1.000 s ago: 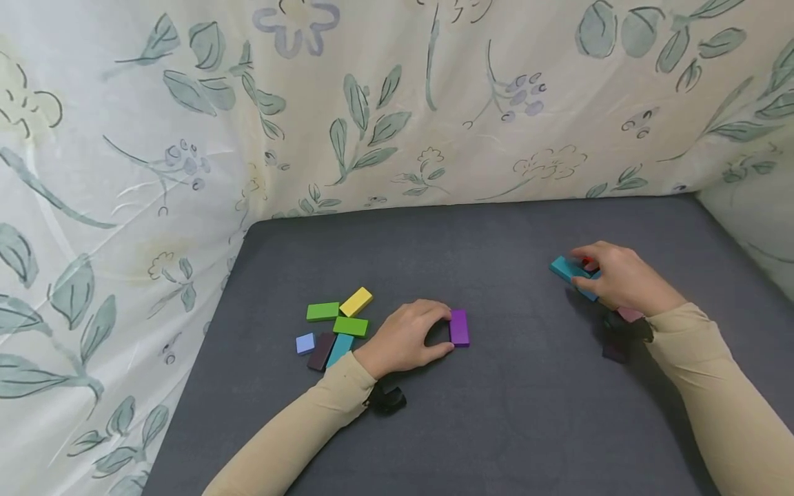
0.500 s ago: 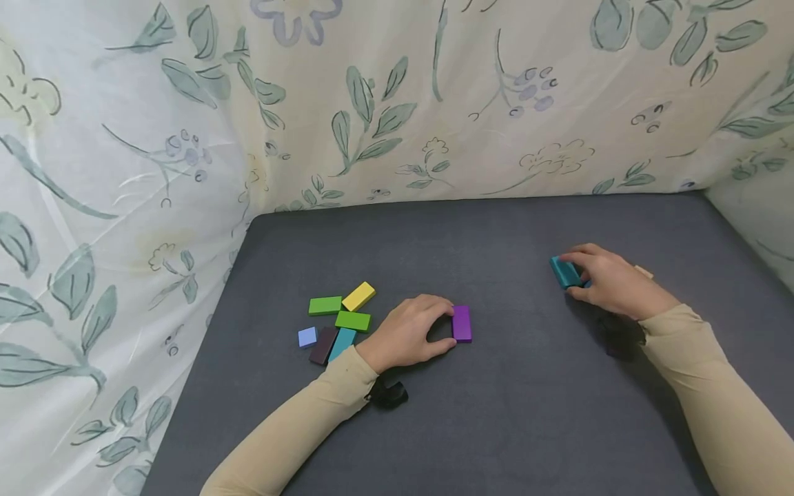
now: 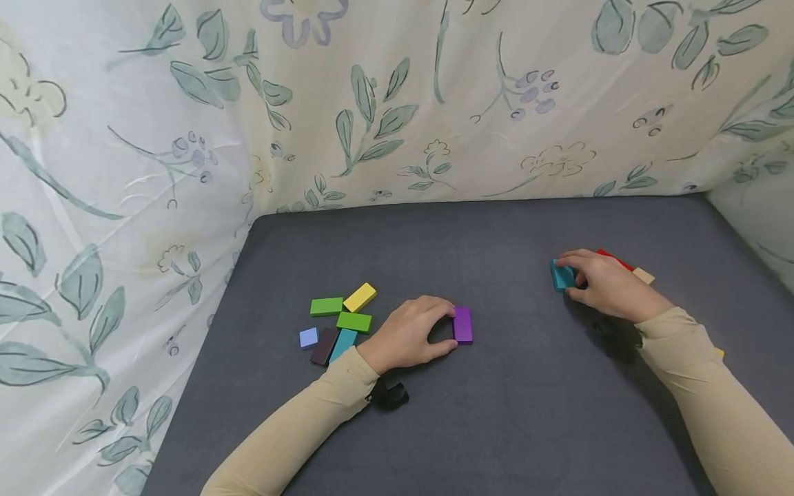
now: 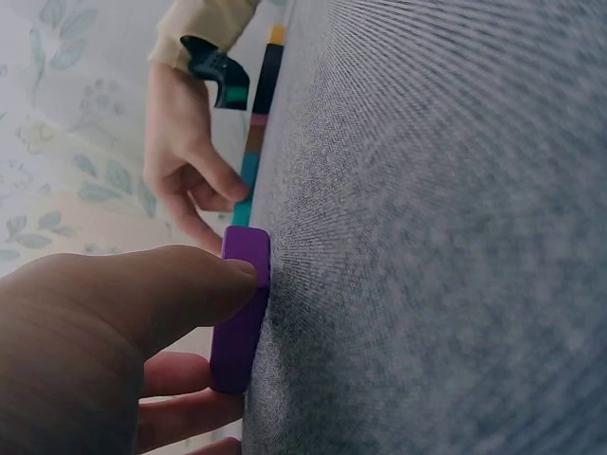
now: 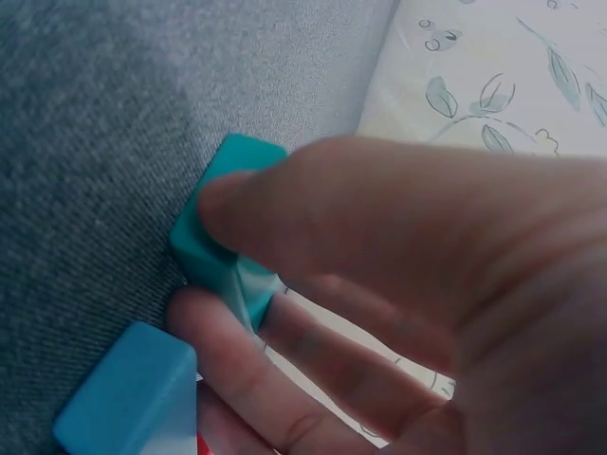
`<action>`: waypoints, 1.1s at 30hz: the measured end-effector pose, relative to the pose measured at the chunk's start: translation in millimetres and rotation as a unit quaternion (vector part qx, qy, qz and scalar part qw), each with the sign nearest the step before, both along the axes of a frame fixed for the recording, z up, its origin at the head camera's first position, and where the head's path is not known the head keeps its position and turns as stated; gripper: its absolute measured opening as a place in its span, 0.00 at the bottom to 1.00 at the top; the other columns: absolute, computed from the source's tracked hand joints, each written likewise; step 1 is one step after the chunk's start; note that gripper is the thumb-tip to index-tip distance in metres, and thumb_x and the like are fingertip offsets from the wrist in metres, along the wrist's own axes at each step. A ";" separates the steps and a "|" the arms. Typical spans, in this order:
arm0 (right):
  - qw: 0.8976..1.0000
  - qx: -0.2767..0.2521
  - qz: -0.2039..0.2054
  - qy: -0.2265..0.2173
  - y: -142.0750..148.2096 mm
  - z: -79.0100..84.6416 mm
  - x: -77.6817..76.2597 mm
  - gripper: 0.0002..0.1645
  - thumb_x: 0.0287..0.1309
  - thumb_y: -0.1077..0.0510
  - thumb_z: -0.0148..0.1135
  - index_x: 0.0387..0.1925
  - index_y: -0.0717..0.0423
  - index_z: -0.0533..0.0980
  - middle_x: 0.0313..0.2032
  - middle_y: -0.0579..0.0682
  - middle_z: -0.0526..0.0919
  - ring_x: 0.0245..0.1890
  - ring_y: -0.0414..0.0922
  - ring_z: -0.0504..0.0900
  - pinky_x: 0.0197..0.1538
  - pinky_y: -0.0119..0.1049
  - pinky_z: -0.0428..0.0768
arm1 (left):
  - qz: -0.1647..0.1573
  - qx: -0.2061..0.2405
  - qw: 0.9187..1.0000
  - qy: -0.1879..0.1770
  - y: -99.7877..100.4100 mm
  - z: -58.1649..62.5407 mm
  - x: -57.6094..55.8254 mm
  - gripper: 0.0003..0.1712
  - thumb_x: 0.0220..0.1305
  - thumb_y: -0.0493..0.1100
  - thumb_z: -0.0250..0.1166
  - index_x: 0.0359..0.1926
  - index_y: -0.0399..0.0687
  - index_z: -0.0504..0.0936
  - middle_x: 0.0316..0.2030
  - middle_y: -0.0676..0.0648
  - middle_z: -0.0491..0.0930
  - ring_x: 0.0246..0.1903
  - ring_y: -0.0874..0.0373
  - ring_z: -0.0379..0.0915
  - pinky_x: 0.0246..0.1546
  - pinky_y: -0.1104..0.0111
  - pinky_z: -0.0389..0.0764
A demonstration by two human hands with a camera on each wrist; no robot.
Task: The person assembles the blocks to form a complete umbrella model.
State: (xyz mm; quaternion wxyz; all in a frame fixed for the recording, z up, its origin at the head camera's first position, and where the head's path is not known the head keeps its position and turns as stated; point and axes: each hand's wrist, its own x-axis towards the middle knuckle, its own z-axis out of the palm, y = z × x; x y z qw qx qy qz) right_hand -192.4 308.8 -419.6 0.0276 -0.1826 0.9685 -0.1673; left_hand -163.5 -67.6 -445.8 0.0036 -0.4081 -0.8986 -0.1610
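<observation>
My left hand [image 3: 403,334] spans a purple block [image 3: 463,326] lying on the dark grey table, with thumb and fingers at its left side. In the left wrist view, the thumb lies against the purple block [image 4: 242,332], with fingertips at its other end. Farther right, my right hand [image 3: 611,286] pinches a teal block [image 3: 561,277] between thumb and fingers. The right wrist view has the thumb on the top part of the teal block [image 5: 251,152] and a fingertip below it. Beside that fingertip lies a blue block [image 5: 133,389].
Left of my left hand lie two green blocks [image 3: 327,306], a yellow block [image 3: 360,297], a small light-blue block [image 3: 308,337], a dark block [image 3: 324,346] and a blue block [image 3: 344,343]. A red block [image 3: 614,259] and a beige block [image 3: 644,275] show behind my right hand.
The teal block has turned from slanting to nearly front-to-back under my right hand, which has shifted slightly left. Red and beige blocks now show behind that hand. The left hand stays at the purple block.
</observation>
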 end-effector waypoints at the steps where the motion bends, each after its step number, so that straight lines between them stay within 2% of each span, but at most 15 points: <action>1: 1.000 -0.001 0.001 0.003 0.3 0.0 0.0 0.34 0.55 0.66 0.75 0.63 0.71 0.75 0.60 0.68 0.77 0.39 0.49 0.83 0.41 0.46 0.82 | 0.000 0.001 1.000 0.000 0.2 -0.2 0.0 0.26 0.68 0.58 0.70 0.60 0.51 0.81 0.62 0.50 0.81 0.65 0.55 0.76 0.66 0.58 0.76; 9: 1.000 -0.003 0.000 0.012 -1.3 1.4 1.4 0.32 0.57 0.60 0.77 0.60 0.70 0.78 0.56 0.67 0.79 0.42 0.51 0.83 0.45 0.50 0.83 | 0.002 0.003 1.000 -0.003 1.2 1.1 0.3 0.25 0.68 0.58 0.70 0.60 0.52 0.81 0.62 0.50 0.81 0.65 0.56 0.75 0.65 0.58 0.77; 17: 1.000 -0.010 0.009 0.011 -14.1 5.5 3.7 0.31 0.58 0.57 0.77 0.59 0.69 0.79 0.58 0.67 0.79 0.54 0.61 0.81 0.55 0.60 0.83 | -0.001 -0.001 1.000 -0.002 2.9 0.3 -2.0 0.26 0.68 0.58 0.70 0.60 0.52 0.81 0.62 0.50 0.80 0.65 0.55 0.75 0.66 0.58 0.76; 25: 0.998 -0.042 0.047 0.024 -46.0 9.5 -1.3 0.29 0.60 0.56 0.76 0.59 0.64 0.80 0.58 0.63 0.80 0.55 0.59 0.81 0.57 0.59 0.83 | 0.002 0.007 1.000 0.001 1.8 -2.1 -3.1 0.26 0.67 0.58 0.71 0.59 0.52 0.82 0.61 0.51 0.81 0.64 0.56 0.76 0.64 0.57 0.77; 33: 0.994 -0.051 0.089 0.039 -85.8 6.6 -10.5 0.28 0.59 0.56 0.77 0.58 0.63 0.81 0.57 0.61 0.82 0.53 0.57 0.83 0.55 0.55 0.84 | 0.004 0.005 1.000 0.005 3.0 -2.2 -2.2 0.26 0.67 0.59 0.71 0.59 0.52 0.82 0.61 0.51 0.81 0.63 0.56 0.76 0.63 0.57 0.78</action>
